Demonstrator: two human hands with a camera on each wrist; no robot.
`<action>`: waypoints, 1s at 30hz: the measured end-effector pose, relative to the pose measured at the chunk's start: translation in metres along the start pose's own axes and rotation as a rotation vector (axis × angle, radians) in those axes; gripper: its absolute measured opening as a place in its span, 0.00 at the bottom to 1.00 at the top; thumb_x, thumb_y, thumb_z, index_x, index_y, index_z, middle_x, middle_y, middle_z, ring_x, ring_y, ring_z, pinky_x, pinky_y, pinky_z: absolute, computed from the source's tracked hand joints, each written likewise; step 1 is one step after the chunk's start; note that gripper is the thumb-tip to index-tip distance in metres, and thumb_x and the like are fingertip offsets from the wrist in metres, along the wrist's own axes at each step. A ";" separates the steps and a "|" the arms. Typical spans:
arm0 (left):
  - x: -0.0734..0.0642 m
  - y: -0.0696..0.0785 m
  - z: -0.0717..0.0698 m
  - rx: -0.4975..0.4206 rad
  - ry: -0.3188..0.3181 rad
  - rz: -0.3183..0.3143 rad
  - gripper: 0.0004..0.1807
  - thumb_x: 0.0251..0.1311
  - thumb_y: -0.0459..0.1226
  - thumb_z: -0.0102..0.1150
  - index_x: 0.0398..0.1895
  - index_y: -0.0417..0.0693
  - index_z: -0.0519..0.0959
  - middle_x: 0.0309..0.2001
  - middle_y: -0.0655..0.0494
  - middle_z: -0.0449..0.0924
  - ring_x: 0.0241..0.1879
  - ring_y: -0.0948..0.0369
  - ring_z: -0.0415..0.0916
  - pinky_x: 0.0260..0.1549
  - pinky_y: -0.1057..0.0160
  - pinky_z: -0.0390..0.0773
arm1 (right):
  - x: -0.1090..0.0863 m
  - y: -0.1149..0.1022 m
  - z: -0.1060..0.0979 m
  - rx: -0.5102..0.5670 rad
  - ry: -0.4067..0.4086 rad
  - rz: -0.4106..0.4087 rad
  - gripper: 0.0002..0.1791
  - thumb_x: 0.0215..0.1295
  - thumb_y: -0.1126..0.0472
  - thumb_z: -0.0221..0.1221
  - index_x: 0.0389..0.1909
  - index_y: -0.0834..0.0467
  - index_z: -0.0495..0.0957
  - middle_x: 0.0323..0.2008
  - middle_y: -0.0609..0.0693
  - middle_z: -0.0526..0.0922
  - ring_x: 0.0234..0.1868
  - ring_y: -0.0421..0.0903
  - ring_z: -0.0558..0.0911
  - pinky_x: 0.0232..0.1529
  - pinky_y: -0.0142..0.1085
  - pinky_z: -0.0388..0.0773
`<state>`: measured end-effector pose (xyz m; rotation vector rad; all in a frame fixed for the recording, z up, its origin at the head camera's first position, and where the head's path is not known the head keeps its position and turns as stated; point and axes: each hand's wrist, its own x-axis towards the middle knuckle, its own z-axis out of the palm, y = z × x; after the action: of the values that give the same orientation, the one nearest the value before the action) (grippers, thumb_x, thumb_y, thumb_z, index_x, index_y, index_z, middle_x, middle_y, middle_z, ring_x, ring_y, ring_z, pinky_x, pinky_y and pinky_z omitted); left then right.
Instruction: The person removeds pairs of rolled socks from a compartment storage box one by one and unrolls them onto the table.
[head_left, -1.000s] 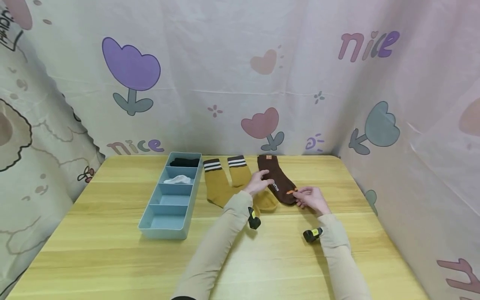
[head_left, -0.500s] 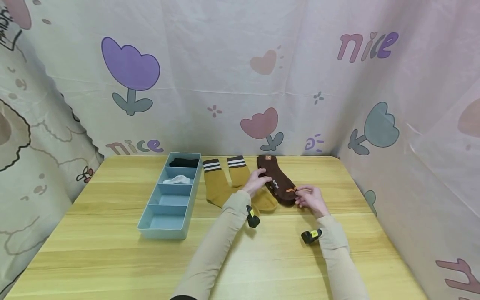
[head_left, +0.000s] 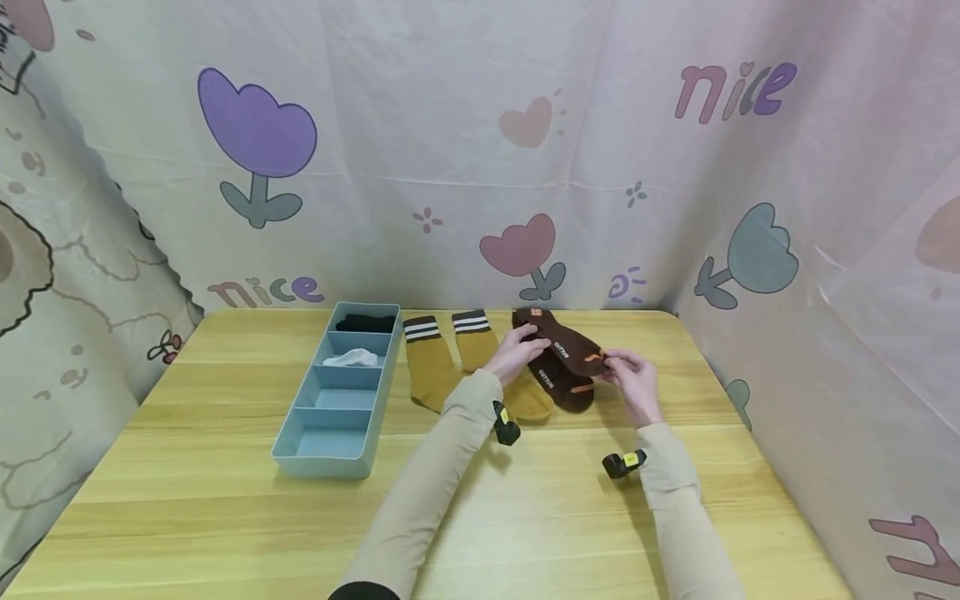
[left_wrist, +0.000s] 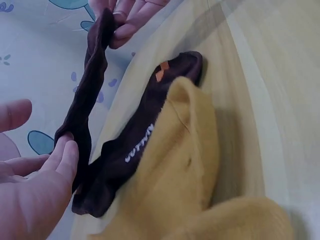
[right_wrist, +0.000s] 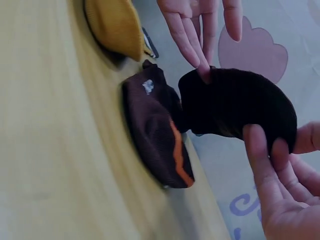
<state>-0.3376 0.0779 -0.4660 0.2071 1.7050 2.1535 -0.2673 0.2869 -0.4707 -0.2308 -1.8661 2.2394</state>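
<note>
Two dark brown socks with white lettering and orange marks lie at the back right of the table. My right hand [head_left: 635, 382] pinches the toe of the upper brown sock [head_left: 573, 347] between thumb and fingers, and that toe is raised off the other one. Under it, the lower brown sock [head_left: 553, 380] stays flat on the wood. My left hand [left_wrist: 37, 192] has its extended fingertips against the raised sock near its heel and cuff, the thumb standing apart. Mustard socks [head_left: 431, 371] with striped cuffs lie beneath and beside my left wrist, partly covered by it.
A pale blue divided box [head_left: 365, 433] stands left of the socks. Its back compartment holds black folded fabric [head_left: 365, 323], and the one before it a white bundle [head_left: 352, 357]. A printed curtain [head_left: 405, 150] hangs close behind the table's back edge.
My right hand has lifted the upper brown sock's toe up and slightly right, uncovering the lower sock. The left hand has shifted only slightly upward, by the cuff.
</note>
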 end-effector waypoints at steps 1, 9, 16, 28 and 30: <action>0.000 0.001 0.002 -0.012 -0.004 0.001 0.35 0.69 0.29 0.52 0.76 0.30 0.53 0.82 0.41 0.41 0.76 0.47 0.59 0.74 0.55 0.63 | 0.001 -0.002 0.000 0.018 0.012 -0.017 0.12 0.69 0.76 0.52 0.34 0.60 0.82 0.28 0.42 0.88 0.29 0.36 0.86 0.36 0.27 0.85; 0.003 0.013 0.016 -0.072 -0.068 0.029 0.34 0.71 0.28 0.48 0.78 0.32 0.52 0.83 0.47 0.37 0.77 0.47 0.56 0.76 0.54 0.59 | 0.006 -0.014 0.000 0.132 0.121 -0.182 0.12 0.68 0.77 0.53 0.36 0.65 0.85 0.35 0.49 0.86 0.33 0.37 0.88 0.43 0.28 0.85; 0.005 0.014 0.023 0.088 -0.113 0.104 0.33 0.74 0.33 0.49 0.78 0.38 0.54 0.83 0.50 0.40 0.79 0.51 0.52 0.77 0.54 0.57 | 0.009 -0.016 -0.011 0.133 0.196 -0.309 0.09 0.67 0.77 0.56 0.39 0.68 0.85 0.35 0.47 0.86 0.33 0.36 0.88 0.42 0.28 0.85; 0.017 -0.031 0.020 0.453 -0.071 0.020 0.29 0.67 0.42 0.60 0.70 0.45 0.71 0.65 0.45 0.76 0.60 0.54 0.78 0.61 0.58 0.77 | -0.006 -0.003 -0.049 -0.409 0.197 -0.077 0.13 0.64 0.73 0.55 0.47 0.76 0.77 0.30 0.40 0.76 0.22 0.31 0.76 0.28 0.26 0.81; 0.019 -0.035 0.020 0.389 -0.093 -0.028 0.31 0.67 0.41 0.61 0.73 0.47 0.67 0.63 0.44 0.75 0.54 0.54 0.81 0.56 0.59 0.81 | -0.009 -0.003 -0.051 -0.436 0.142 -0.006 0.17 0.65 0.72 0.55 0.52 0.76 0.74 0.32 0.43 0.75 0.21 0.32 0.76 0.27 0.28 0.82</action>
<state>-0.3412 0.1101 -0.4971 0.3783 2.0420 1.7446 -0.2454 0.3337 -0.4778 -0.4392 -2.2446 1.7326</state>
